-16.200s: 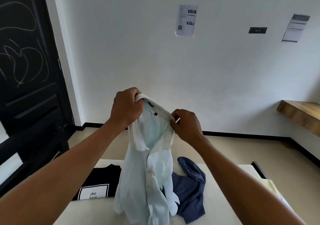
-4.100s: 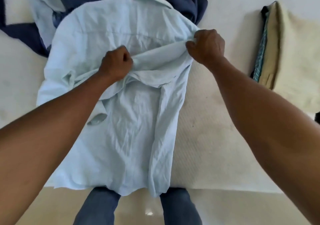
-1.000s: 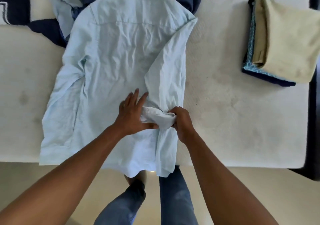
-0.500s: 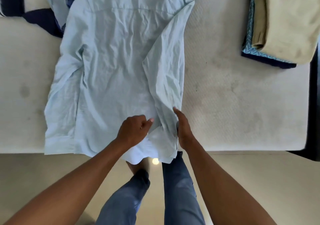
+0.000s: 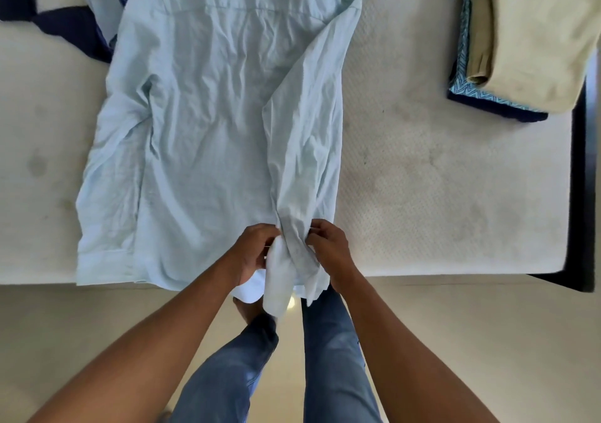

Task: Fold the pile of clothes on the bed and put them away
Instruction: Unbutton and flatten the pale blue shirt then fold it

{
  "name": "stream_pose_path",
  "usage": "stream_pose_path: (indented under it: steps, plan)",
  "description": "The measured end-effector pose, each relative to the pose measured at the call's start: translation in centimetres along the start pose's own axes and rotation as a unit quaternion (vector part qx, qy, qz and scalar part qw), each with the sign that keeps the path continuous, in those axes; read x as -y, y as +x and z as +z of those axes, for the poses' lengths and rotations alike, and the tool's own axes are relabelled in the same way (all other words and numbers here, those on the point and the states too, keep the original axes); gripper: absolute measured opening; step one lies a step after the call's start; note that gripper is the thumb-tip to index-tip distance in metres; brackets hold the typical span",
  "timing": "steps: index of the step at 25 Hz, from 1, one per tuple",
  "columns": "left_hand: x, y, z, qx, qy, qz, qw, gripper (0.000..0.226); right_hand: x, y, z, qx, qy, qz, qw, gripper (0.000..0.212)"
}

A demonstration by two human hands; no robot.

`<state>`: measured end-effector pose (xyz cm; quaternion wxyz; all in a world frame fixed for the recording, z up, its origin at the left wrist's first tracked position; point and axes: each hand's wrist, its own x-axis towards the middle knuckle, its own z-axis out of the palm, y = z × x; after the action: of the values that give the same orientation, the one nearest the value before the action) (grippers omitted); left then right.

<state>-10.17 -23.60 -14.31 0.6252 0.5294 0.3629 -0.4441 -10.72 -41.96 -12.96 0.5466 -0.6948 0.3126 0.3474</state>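
- So the pale blue shirt (image 5: 208, 123) is spread out flat on the bed (image 5: 439, 178), back side up. Its collar end points to 12 o'clock and its hem hangs a bit over the bed edge at 6 o'clock.
- The sleeve (image 5: 302, 149) on the 3 o'clock side is folded in over the shirt's back and runs down toward the hem. The other one lies along the 9 o'clock edge.
- Left hand (image 5: 253, 250) has its fingers curled round the cuff end of that folded sleeve, and the cuff dangles past the bed edge.
- Right hand (image 5: 328, 247) is right beside it at 3 o'clock, fingers pinching the same sleeve just above the cuff. So both hands are gripping cloth, neither one is loose.
- At 2 o'clock from the shirt, well apart, there's a stack of folded clothes (image 5: 536, 32): tan piece on top, a blue patterned one and a dark one under it.
- A heap of dark blue clothes (image 5: 71, 29) sits at 11 o'clock, partly tucked under the shirt's shoulder.
- Jeans (image 5: 328, 341) and floor (image 5: 487, 341) show at 6 o'clock.
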Motion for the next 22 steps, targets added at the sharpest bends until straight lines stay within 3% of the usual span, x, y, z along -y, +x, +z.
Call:
stream_pose_path:
  steps: [4,7,9,12,14,15,17,19,22]
  plan:
    - [1.0,-0.8,-0.9,0.037,-0.061,-0.014,0.997,0.040,-2.1,-0.3,-0.3,0.104,-0.027,0.097,0.990,0.046]
    - [2.4,-1.2,-1.9,0.103,0.007,-0.011,0.995,0.053,-4.0,-1.1,-0.3,0.017,0.081,0.044,0.996,0.025]
    - [3.3,-1.3,-1.8,0.125,0.040,-0.021,0.991,0.047,-4.7,-1.9,-0.2,0.009,0.109,0.045,0.993,0.026]
    - [3.9,-1.5,-1.0,0.051,0.037,-0.015,0.998,0.037,-6.0,-2.3,-0.3,0.056,0.064,0.053,0.995,0.042]
    - [4.1,-1.4,-1.0,0.029,0.045,0.012,0.998,0.051,-6.4,-2.6,-0.4,-0.028,0.045,0.017,0.998,0.033]
    - [4.2,-1.1,-1.2,0.039,0.037,0.014,0.998,0.059,-6.5,-2.7,-0.4,-0.071,0.056,0.008,0.996,0.028]
    - [4.7,-0.9,-1.2,0.082,0.001,-0.015,0.997,0.070,-6.6,-2.9,-0.2,-0.082,0.077,0.031,0.993,0.033]
    - [4.9,-1.3,-1.0,0.107,0.031,-0.028,0.993,0.065,-6.9,-3.2,0.0,-0.059,0.063,0.045,0.995,0.033]
    - [5.2,-1.8,-0.9,0.102,0.090,0.020,0.990,0.050,-7.7,-3.5,0.0,-0.105,0.039,-0.026,0.993,0.017]
